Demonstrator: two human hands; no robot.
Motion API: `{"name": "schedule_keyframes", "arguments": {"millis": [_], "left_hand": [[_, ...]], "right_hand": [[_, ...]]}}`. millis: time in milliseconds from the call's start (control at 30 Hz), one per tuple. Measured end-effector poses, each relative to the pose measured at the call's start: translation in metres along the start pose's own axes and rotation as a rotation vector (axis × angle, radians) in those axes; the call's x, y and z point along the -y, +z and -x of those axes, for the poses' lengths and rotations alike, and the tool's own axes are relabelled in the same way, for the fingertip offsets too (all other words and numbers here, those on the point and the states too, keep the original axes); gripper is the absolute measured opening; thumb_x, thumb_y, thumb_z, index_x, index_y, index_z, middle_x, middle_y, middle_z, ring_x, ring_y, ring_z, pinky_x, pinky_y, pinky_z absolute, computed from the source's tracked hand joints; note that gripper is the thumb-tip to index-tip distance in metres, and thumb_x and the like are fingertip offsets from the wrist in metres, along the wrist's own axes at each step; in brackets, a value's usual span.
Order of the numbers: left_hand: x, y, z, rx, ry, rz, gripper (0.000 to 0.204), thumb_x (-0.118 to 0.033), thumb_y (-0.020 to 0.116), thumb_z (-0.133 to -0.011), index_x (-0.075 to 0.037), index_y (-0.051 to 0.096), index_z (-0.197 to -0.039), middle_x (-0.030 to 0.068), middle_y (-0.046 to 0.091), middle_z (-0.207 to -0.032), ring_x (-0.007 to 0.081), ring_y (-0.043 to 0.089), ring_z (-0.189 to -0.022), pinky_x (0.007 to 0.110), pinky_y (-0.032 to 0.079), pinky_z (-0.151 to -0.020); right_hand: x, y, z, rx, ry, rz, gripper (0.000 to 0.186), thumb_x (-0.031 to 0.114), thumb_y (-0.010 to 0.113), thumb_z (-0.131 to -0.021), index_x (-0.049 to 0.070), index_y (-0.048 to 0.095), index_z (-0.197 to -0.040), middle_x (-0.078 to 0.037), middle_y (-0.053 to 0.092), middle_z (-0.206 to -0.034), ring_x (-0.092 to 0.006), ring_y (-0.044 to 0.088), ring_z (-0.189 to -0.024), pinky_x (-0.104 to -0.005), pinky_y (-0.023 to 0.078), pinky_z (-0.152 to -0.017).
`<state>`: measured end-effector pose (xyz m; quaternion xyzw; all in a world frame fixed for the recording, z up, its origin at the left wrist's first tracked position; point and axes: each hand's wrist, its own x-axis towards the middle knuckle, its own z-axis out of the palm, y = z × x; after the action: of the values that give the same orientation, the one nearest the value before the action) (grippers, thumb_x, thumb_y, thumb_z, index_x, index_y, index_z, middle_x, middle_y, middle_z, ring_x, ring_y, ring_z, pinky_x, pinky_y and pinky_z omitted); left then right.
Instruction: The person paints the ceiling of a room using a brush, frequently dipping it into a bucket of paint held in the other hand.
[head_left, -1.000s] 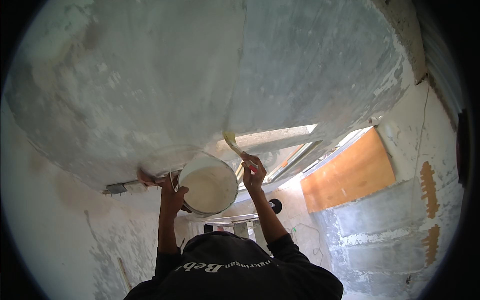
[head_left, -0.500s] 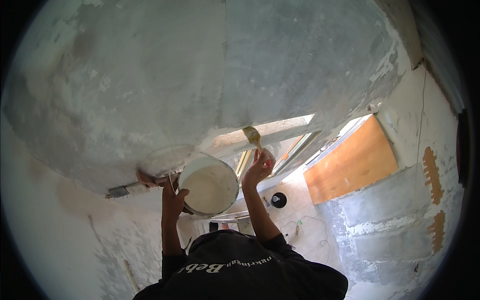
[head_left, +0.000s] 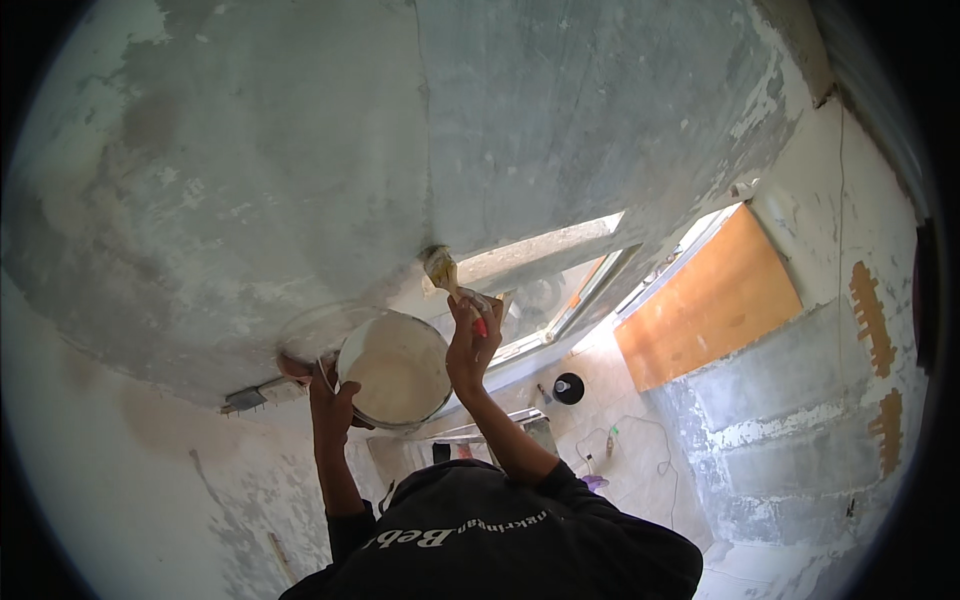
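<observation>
My left hand [head_left: 333, 395] is closed on the near-left rim of a round white bucket [head_left: 447, 358], its thumb on the lip. Pale, whitish liquid [head_left: 390, 385] shows inside the tilted bucket. A thin wire handle runs beside that hand. My right hand [head_left: 473, 345], to the right of the bucket, grips a paintbrush [head_left: 441, 270] with a pale handle and a red end. Its whitish bristles point up and left at the grey wall [head_left: 330, 150], by the left corner of the window opening; whether they press on it I cannot tell.
Left of the bucket, a narrow bar [head_left: 262, 394] juts from the wall. A glazed window [head_left: 540, 290] and an orange-brown panel [head_left: 708, 300] lie to the right. Down on the tiled floor are a black bucket [head_left: 568, 388] and a thin cable [head_left: 668, 465]. A ladder-like frame [head_left: 500, 430] stands below me.
My right hand and the paintbrush have moved left, from over the window opening to its left corner. The bucket and my left hand have shifted slightly left in view.
</observation>
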<state>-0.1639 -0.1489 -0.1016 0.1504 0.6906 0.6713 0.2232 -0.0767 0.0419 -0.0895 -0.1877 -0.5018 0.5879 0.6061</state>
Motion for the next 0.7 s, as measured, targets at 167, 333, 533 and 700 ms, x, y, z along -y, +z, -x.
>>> {"name": "schedule_keyframes", "arguments": {"millis": [167, 333, 533, 700], "left_hand": [[0.004, 0.004, -0.004, 0.034, 0.028, 0.042, 0.061, 0.005, 0.058, -0.069, 0.005, 0.045, -0.128, 0.0165, 0.06, -0.122, 0.0261, 0.058, -0.115, 0.036, 0.045, -0.098], [0.013, 0.001, -0.007, 0.067, -0.031, 0.032, 0.061, 0.005, 0.059, -0.069, 0.005, 0.045, -0.128, 0.0161, 0.059, -0.122, 0.0267, 0.057, -0.118, 0.036, 0.046, -0.098], [0.016, -0.001, -0.004, 0.012, 0.001, -0.01, 0.07, 0.006, 0.057, -0.068, 0.0, 0.043, -0.137, 0.0171, 0.057, -0.131, 0.0273, 0.054, -0.122, 0.037, 0.045, -0.099], [0.001, -0.004, 0.001, 0.059, -0.055, -0.11, 0.075, 0.007, 0.057, -0.067, 0.0, 0.042, -0.139, 0.0156, 0.055, -0.134, 0.0284, 0.052, -0.125, 0.037, 0.045, -0.099]], "right_hand": [[0.048, 0.005, -0.009, -0.069, 0.081, -0.22, 0.014, 0.005, 0.05, -0.099, -0.005, 0.059, -0.103, -0.009, 0.05, -0.112, -0.0198, 0.056, -0.109, -0.0439, 0.051, -0.102], [0.021, -0.005, -0.021, -0.156, 0.111, -0.302, 0.014, 0.009, 0.054, -0.098, -0.003, 0.059, -0.101, -0.007, 0.055, -0.108, -0.0162, 0.058, -0.106, -0.0442, 0.05, -0.103], [-0.057, -0.041, 0.006, -0.258, 0.22, -0.136, 0.021, 0.01, 0.055, -0.098, -0.007, 0.06, -0.108, -0.01, 0.057, -0.107, -0.0193, 0.061, -0.103, -0.0402, 0.054, -0.098], [-0.06, -0.053, 0.011, -0.352, 0.315, -0.175, 0.027, 0.011, 0.054, -0.094, -0.01, 0.059, -0.109, -0.015, 0.059, -0.112, -0.0233, 0.062, -0.104, -0.0377, 0.054, -0.097]]}}
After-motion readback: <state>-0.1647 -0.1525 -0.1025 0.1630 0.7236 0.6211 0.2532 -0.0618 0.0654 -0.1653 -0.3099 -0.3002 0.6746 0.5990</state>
